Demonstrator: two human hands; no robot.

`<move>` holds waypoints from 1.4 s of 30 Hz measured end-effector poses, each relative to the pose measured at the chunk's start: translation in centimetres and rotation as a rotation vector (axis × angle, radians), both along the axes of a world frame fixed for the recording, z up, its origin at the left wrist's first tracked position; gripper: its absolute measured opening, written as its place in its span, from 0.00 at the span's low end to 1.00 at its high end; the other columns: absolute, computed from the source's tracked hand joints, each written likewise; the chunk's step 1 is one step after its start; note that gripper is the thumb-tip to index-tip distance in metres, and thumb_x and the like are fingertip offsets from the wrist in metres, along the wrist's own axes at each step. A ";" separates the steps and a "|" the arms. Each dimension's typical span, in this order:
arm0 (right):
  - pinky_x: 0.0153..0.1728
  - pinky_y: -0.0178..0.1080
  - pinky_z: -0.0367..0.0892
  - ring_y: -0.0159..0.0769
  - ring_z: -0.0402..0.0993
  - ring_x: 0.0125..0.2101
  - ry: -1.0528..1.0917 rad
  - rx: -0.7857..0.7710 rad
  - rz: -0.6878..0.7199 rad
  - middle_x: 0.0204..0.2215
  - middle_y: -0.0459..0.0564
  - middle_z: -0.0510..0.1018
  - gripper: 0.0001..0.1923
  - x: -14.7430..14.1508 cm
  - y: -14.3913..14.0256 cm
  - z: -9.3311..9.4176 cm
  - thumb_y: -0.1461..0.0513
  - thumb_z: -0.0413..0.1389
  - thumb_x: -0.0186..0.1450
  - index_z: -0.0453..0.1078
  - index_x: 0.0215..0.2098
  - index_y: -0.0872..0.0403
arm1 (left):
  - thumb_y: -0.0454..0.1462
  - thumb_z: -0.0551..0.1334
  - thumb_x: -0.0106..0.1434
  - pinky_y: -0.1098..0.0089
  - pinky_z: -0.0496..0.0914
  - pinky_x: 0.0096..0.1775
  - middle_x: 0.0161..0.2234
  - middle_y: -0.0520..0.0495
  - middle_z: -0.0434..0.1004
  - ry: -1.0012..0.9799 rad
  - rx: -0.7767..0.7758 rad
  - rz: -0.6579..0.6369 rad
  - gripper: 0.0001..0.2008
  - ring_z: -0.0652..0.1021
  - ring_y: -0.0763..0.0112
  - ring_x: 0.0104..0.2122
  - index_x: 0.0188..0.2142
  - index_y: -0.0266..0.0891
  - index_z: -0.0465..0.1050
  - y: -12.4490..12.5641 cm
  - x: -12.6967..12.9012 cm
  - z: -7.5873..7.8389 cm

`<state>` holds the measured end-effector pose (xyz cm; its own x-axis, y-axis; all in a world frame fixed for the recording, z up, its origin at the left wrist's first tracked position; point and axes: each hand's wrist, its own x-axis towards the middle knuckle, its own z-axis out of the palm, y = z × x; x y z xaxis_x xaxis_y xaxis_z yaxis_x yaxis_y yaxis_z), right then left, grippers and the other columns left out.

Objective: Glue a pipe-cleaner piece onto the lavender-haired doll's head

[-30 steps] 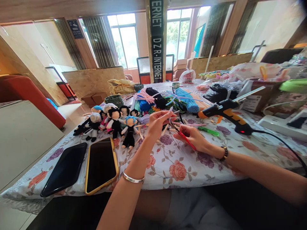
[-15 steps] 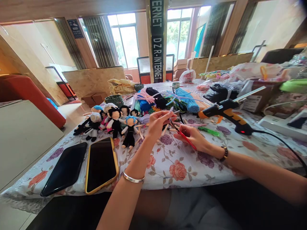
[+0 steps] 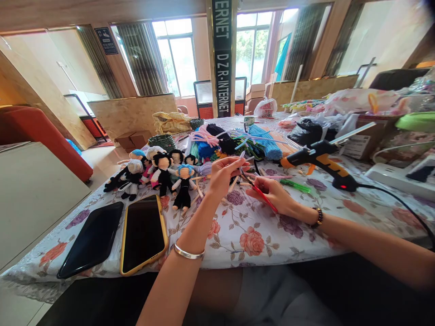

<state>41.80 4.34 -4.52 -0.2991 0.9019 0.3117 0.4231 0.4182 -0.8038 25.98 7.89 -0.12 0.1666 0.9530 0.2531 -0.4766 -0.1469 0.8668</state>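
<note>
My left hand [image 3: 222,175] is closed in a pinch on a short pale lavender piece of pipe cleaner [image 3: 242,155], held above the table. Red-handled scissors [image 3: 264,198] are gripped in my right hand [image 3: 277,197], their dark blades pointing up and left to the pinched piece. Whether the blades touch it is too small to tell. Left of my hands several small dolls stand and lie together, among them a blue-haired doll in black [image 3: 185,188]. Behind my fingers lie bundles of coloured pipe cleaners [image 3: 265,141].
A glue gun [image 3: 319,160] with a red light stands at right, its cord running off to the edge. Near it lies a green-handled tool [image 3: 295,185]. Two phones, one black [image 3: 93,237] and one yellow-cased [image 3: 144,235], lie at front left. Bags and a cardboard box [image 3: 369,138] crowd the right.
</note>
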 end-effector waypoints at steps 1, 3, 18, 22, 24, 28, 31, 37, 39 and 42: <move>0.23 0.34 0.49 0.26 0.51 0.22 0.003 -0.001 -0.004 0.20 0.41 0.58 0.24 0.0 0.0 0.0 0.45 0.58 0.56 0.56 0.23 0.53 | 0.38 0.72 0.43 0.70 0.71 0.35 0.23 0.48 0.78 -0.003 -0.001 -0.001 0.10 0.78 0.73 0.26 0.24 0.34 0.76 0.0 0.0 0.0; 0.23 0.34 0.49 0.27 0.51 0.22 0.011 -0.003 -0.012 0.19 0.41 0.59 0.24 0.0 -0.2 0.2 0.44 0.59 0.55 0.56 0.22 0.53 | 0.38 0.72 0.43 0.70 0.71 0.36 0.24 0.48 0.78 -0.008 0.000 -0.002 0.10 0.79 0.72 0.26 0.24 0.34 0.76 -0.1 -0.1 0.0; 0.21 0.33 0.50 0.25 0.52 0.20 0.054 -0.079 0.025 0.20 0.40 0.58 0.24 -0.3 -0.5 0.6 0.44 0.56 0.58 0.55 0.25 0.53 | 0.38 0.71 0.44 0.72 0.71 0.35 0.24 0.49 0.78 -0.024 -0.023 -0.026 0.09 0.78 0.74 0.26 0.24 0.35 0.77 -0.3 0.0 0.0; 0.20 0.33 0.49 0.25 0.51 0.20 0.061 -0.099 0.026 0.20 0.40 0.57 0.24 -0.3 -0.5 0.5 0.44 0.55 0.58 0.54 0.25 0.53 | 0.38 0.71 0.43 0.72 0.71 0.35 0.23 0.49 0.78 -0.038 -0.040 -0.026 0.10 0.78 0.74 0.25 0.24 0.35 0.77 -0.3 0.1 0.0; 0.20 0.33 0.50 0.25 0.51 0.20 0.065 -0.114 0.029 0.20 0.40 0.58 0.24 -0.3 -0.5 0.6 0.44 0.55 0.58 0.54 0.25 0.53 | 0.38 0.71 0.42 0.71 0.71 0.35 0.24 0.49 0.78 -0.047 -0.047 -0.022 0.10 0.78 0.74 0.25 0.24 0.35 0.77 -0.3 0.1 0.0; 0.19 0.32 0.51 0.25 0.51 0.21 0.088 -0.131 0.032 0.21 0.40 0.57 0.24 -0.3 -0.5 0.6 0.43 0.56 0.57 0.53 0.25 0.52 | 0.39 0.72 0.42 0.69 0.71 0.36 0.24 0.49 0.78 -0.068 -0.043 -0.014 0.10 0.78 0.73 0.27 0.24 0.35 0.76 -0.1 0.1 0.0; 0.19 0.32 0.51 0.25 0.51 0.21 0.087 -0.143 0.048 0.21 0.40 0.57 0.24 -0.2 -0.5 0.6 0.43 0.55 0.58 0.53 0.25 0.53 | 0.39 0.72 0.42 0.68 0.71 0.37 0.25 0.48 0.78 -0.069 -0.044 -0.014 0.11 0.79 0.72 0.27 0.24 0.35 0.76 -0.2 0.1 0.1; 0.20 0.32 0.50 0.25 0.51 0.21 0.081 -0.143 0.083 0.22 0.41 0.58 0.23 -0.1 -0.4 0.6 0.45 0.55 0.59 0.53 0.25 0.53 | 0.40 0.72 0.42 0.68 0.71 0.37 0.25 0.47 0.78 -0.051 -0.048 -0.004 0.12 0.78 0.73 0.26 0.24 0.35 0.76 -0.4 0.1 0.3; 0.20 0.32 0.50 0.24 0.51 0.21 0.084 -0.149 0.085 0.22 0.41 0.59 0.22 -0.1 -0.4 0.6 0.45 0.55 0.59 0.54 0.26 0.53 | 0.40 0.72 0.42 0.69 0.71 0.36 0.25 0.47 0.78 -0.039 -0.054 -0.001 0.12 0.78 0.73 0.26 0.25 0.34 0.76 -0.4 0.1 0.3; 0.20 0.32 0.50 0.24 0.51 0.20 0.093 -0.156 0.088 0.22 0.40 0.58 0.22 -0.1 -0.3 0.6 0.45 0.55 0.59 0.54 0.26 0.53 | 0.39 0.72 0.42 0.69 0.71 0.36 0.24 0.48 0.78 -0.044 -0.057 0.003 0.11 0.78 0.73 0.25 0.24 0.34 0.76 -0.4 0.1 0.3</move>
<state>41.71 3.99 -3.97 -0.3558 0.9129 0.2001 0.3117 0.3178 -0.8955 26.08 7.46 0.18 0.1537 0.9665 0.2056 -0.5140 -0.0995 0.8520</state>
